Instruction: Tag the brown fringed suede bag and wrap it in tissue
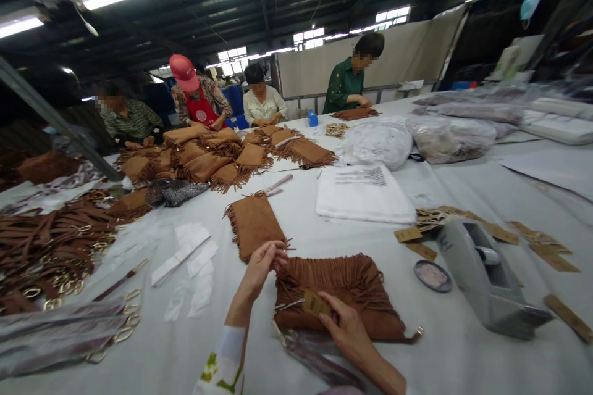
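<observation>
Suede fringed bag point(343, 296) seemingly under both fingers point(273, 254)

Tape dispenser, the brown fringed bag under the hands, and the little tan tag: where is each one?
Tape dispenser point(486, 278), head view: its grey body.
Fringed bag point(343, 287), head view: its fringed front.
Tan tag point(315, 304), head view: its face, by the right hand point(345, 327).

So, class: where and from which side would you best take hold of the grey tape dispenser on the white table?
Grip the grey tape dispenser across its long flat flanks, mid-body, coming from above. It lies lengthwise, low nose toward the near table edge; the open top slot and the nose, probably the cutter end, are best avoided.
</observation>
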Tool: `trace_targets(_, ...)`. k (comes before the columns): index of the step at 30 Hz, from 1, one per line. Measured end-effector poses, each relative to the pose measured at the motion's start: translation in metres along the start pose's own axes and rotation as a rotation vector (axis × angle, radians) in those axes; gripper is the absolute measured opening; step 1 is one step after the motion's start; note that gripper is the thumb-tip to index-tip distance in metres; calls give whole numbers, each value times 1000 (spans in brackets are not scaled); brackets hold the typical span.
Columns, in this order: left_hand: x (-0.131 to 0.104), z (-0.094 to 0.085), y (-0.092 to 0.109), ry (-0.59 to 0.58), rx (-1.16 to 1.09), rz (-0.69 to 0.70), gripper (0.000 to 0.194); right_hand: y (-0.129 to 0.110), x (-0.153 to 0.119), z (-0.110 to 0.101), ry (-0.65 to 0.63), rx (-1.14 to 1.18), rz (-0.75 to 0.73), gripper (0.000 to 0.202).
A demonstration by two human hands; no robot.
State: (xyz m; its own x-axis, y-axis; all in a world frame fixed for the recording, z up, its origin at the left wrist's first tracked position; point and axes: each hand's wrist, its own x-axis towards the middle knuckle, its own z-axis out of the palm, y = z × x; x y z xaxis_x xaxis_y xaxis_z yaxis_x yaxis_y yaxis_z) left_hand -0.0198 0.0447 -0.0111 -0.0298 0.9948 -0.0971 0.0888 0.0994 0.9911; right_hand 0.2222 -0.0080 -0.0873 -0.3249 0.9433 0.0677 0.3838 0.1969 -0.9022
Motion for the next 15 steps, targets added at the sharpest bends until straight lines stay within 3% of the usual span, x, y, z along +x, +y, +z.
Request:
trace_targets(3,-1,-10,-18,190,91,33,57,3,-1,-2,-17,0,-12,46)
trace_targets(5,-7,-4,-34,240,160,42,53,3,-2,-3,-16,-6,-16,46)
trace_targets(11,-34,42,-71,185,447,168,39,-3,-10,-2,-3,1,-11,43)
trace_targets(15,-33,54,-84,135,616,238,41,-9,-12,-3,31,-13,22,45)
